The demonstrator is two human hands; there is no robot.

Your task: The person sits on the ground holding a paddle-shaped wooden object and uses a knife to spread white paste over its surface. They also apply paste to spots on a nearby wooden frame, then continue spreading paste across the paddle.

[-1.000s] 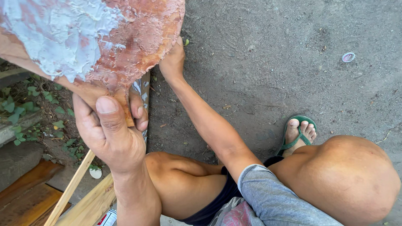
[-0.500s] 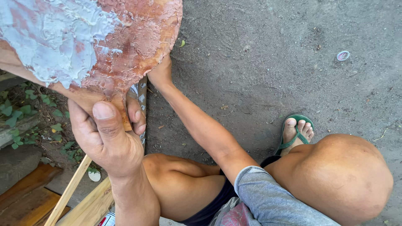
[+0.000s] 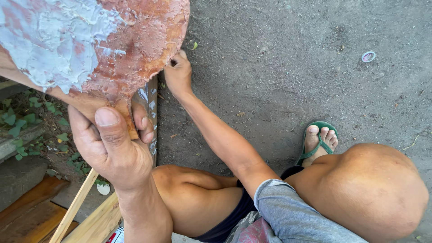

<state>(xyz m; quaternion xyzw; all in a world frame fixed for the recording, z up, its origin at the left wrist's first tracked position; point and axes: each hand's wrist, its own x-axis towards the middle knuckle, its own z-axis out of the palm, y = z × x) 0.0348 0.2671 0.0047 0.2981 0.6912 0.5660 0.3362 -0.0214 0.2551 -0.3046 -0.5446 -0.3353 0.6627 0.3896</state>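
Head view, looking straight down over my knees: my left hand point(image 3: 112, 148) has its grip shut tight around the narrow lower end of a wooden piece point(image 3: 135, 49), thumb pressed flat on the near face and fingers wrapped behind it. The piece is broad and rounded, reddish-brown, with a thick patch of pale grey filler point(image 3: 49, 40) spread over its left part. It stands up off the ground in front of me, filling the upper left of the frame. My right hand point(image 3: 178, 72) reaches out to the piece's right edge, fingertips pinched together on the rim; whether they hold a small tool or only touch the wood I cannot tell, since the fingers hide it.

A strip of shiny metal point(image 3: 150, 117) runs down just behind my left fingers. Wooden slats point(image 3: 72, 211) lie at lower left beside leafy weeds point(image 3: 22, 121), and my foot in a green sandal point(image 3: 315, 146) rests on the bare dirt ground point(image 3: 292, 54), where a small round cap point(image 3: 368, 56) lies well apart.

To do this well, I judge the left hand should keep the piece steady and unturned while the right works the rim in short, light touches, staying clear of the grey patch in case it smears.
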